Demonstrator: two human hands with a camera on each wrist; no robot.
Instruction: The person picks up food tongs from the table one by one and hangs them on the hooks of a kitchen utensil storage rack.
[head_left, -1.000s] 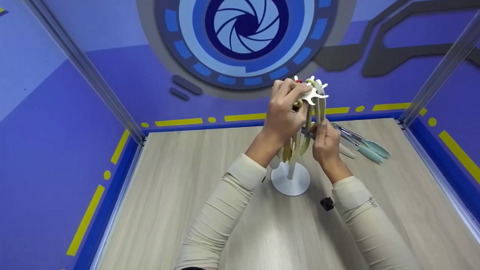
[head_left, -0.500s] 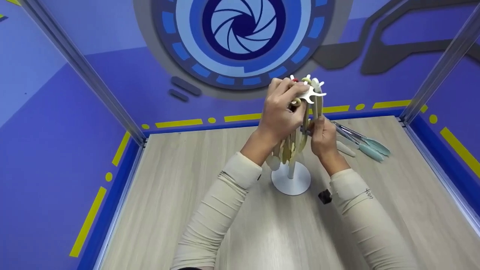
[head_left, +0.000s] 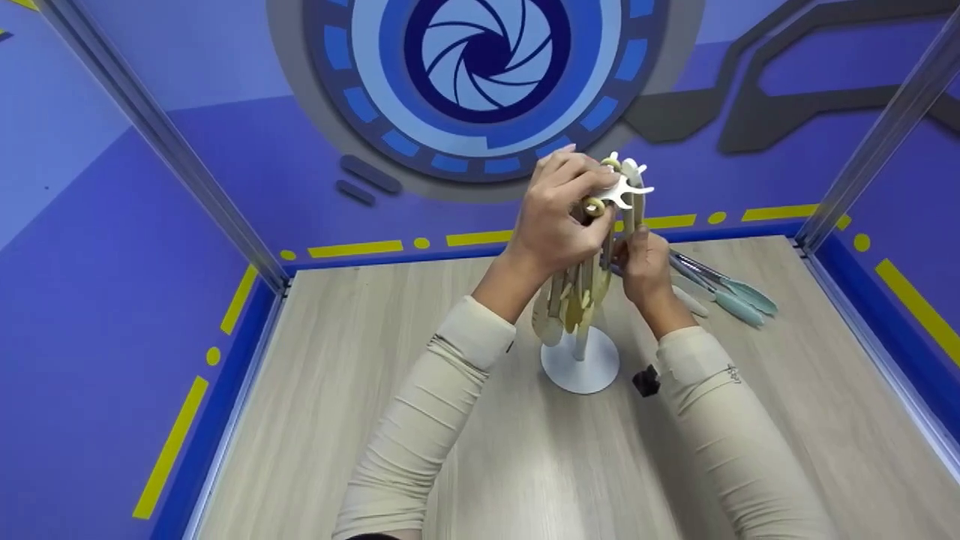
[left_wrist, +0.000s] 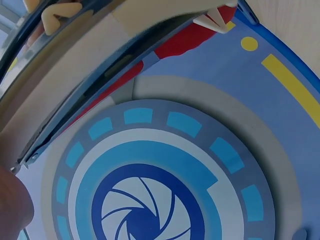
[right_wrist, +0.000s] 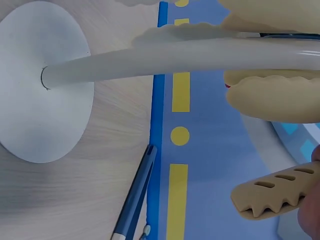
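Note:
My left hand (head_left: 559, 214) grips the white hooked top (head_left: 621, 193) of an upright stand, with a tan ring (head_left: 594, 206) beside the thumb. Several tongs hang below it, among them ones with tan tips (head_left: 573, 311). In the left wrist view hang tongs with red tips (left_wrist: 182, 42). To the right of the stand, my right hand (head_left: 648, 268) holds tongs; their slotted tan tip (right_wrist: 272, 194) shows beside the thumb in the right wrist view. Their upper part is hard to tell from the other hanging tongs. The stand's round white base (head_left: 562, 367) rests on the table.
Metal tongs with pale teal tips (head_left: 739, 306) lie on the wooden table (head_left: 360, 360) at the back right. Beside them shows a pale tip (head_left: 691, 301), partly hidden by my right hand. A blue patterned wall (head_left: 217, 165) encloses the back and sides.
Both hands have shifted slightly left. A red piece seen behind my left hand's fingers earlier is now out of sight in the head view. The tongs on the table have not moved.

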